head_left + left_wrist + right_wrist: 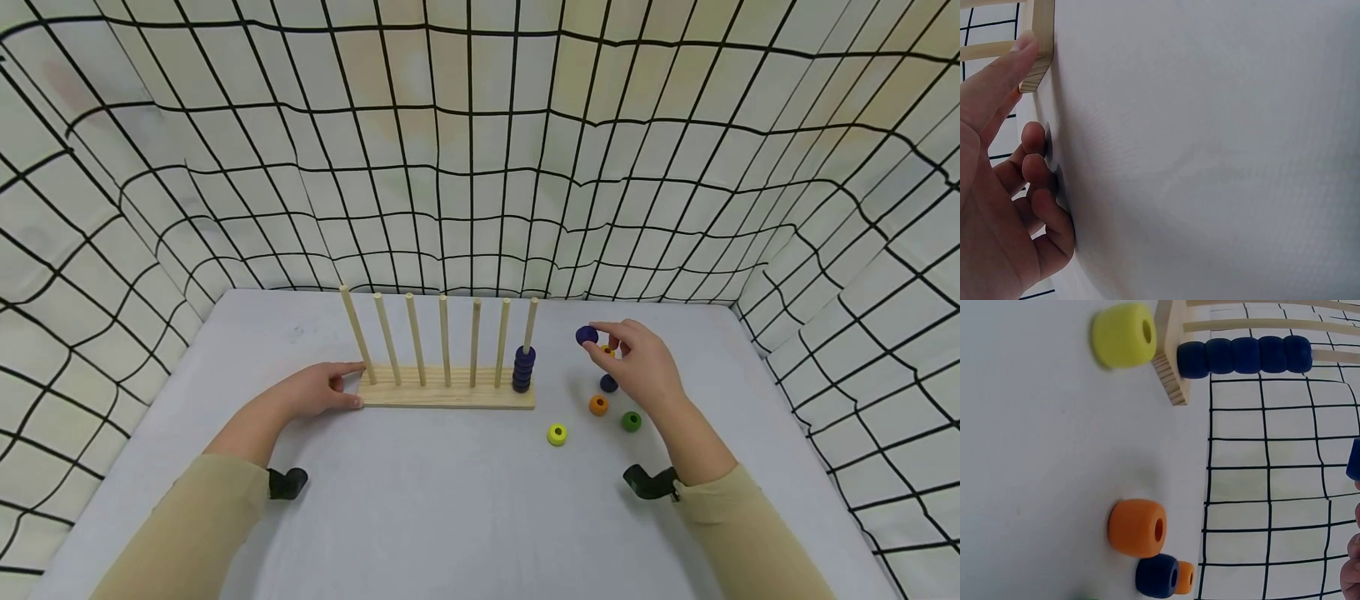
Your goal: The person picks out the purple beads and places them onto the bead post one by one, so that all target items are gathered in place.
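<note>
Head cam: my right hand point(637, 358) pinches a blue bead point(586, 336), loose beads point(597, 411) nearby; my left hand point(318, 390) has the rack point(450, 399) by its end. Left wrist: thumb point(1005, 74) on that end. Right wrist: pinched bead barely peeks in, threaded beads point(1246, 355) left of it.

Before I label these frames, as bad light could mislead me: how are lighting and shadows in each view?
Head: bright, fairly even light, soft shadows on the table; left wrist: dimmer, greyer, small dark shadows beside the left hand; right wrist: soft shading, no strong glare, fairly clear edges on the stacked blue beads.
</note>
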Demonstrator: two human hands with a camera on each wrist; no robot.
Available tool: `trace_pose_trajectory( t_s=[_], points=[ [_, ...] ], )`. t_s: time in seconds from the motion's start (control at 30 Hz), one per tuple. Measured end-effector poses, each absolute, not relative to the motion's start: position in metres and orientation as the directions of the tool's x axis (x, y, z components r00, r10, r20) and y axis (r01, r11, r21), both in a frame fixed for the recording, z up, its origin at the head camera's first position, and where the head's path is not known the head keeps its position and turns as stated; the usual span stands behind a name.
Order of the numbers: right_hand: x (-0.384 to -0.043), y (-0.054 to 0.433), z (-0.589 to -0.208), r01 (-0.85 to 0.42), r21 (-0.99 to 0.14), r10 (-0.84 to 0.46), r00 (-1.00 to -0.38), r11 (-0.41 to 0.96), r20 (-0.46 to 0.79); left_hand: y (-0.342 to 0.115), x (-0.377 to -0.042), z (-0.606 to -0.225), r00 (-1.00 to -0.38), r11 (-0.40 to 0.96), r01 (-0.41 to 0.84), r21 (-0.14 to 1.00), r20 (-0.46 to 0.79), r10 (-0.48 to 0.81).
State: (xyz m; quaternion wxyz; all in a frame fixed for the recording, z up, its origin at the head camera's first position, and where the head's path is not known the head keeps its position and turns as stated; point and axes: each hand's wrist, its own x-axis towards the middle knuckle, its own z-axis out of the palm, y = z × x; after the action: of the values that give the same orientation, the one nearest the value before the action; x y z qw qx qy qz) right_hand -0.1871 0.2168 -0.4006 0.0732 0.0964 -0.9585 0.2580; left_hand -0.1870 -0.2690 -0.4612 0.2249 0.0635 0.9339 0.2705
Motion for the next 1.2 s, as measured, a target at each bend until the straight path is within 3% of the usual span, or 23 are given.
trace_pose_trajectory(
  t_s=[1.2],
  points=[
    [-0.190, 0.175, -0.354, -0.371, -0.525, -0.208, -0.916, 0.766, 0.344, -0.269, -0.187, -0.461, -0.888, 0.836, 0.005, 0.549, -0.383, 0.256]
  ],
)
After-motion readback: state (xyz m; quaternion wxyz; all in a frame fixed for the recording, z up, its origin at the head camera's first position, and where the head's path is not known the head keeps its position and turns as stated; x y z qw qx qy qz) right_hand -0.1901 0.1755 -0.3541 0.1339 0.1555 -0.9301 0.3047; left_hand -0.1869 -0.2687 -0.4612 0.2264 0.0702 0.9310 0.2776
